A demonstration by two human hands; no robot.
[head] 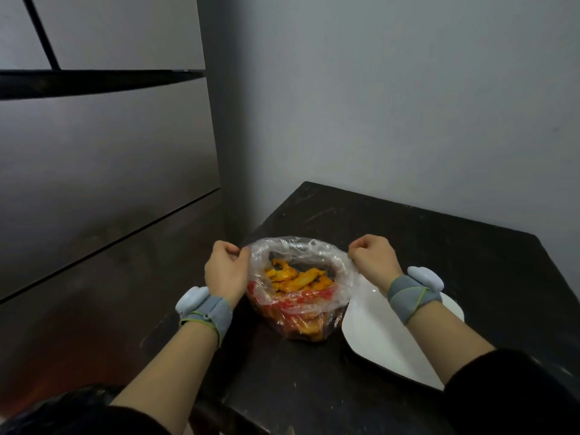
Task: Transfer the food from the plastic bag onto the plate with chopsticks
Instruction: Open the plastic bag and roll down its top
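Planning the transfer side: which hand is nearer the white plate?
Right. The right hand pinches the plastic bag at its rim, wrist above the white plate; the left hand pinches the opposite rim, the bag between it and the plate.

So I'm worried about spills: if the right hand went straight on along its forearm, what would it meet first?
Likely the wall, past bare table; the right hand, pinching the bag by its rim, points away and slightly left, so it might brush the far rim. Depth is unclear.
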